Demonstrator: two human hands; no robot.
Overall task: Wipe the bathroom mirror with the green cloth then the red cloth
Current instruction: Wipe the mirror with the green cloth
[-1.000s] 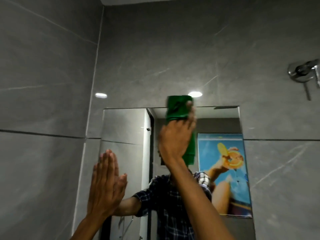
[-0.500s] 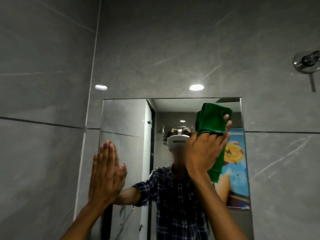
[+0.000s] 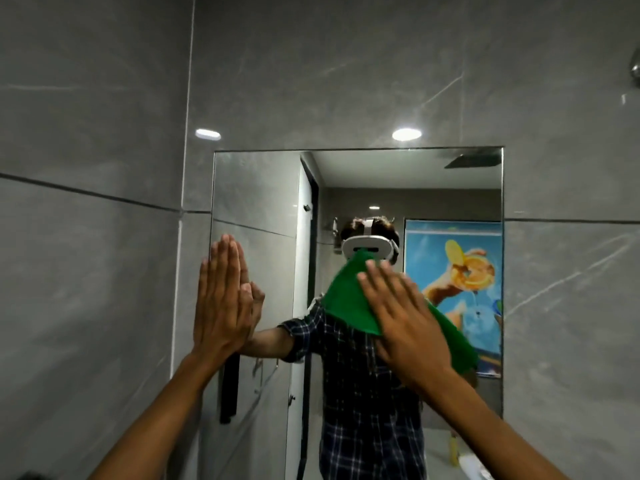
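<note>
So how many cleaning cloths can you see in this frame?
1. The green cloth is pressed flat against the mirror under the right hand. No red cloth shows; it may be out of frame.

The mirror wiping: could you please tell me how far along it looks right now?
Nothing looks finished yet. In hand: the right hand presses the green cloth flat against the mirror near its middle, while the left hand rests flat at the mirror's left edge. Left: the remaining glass, then the red cloth pass; no red cloth is in view.
</note>
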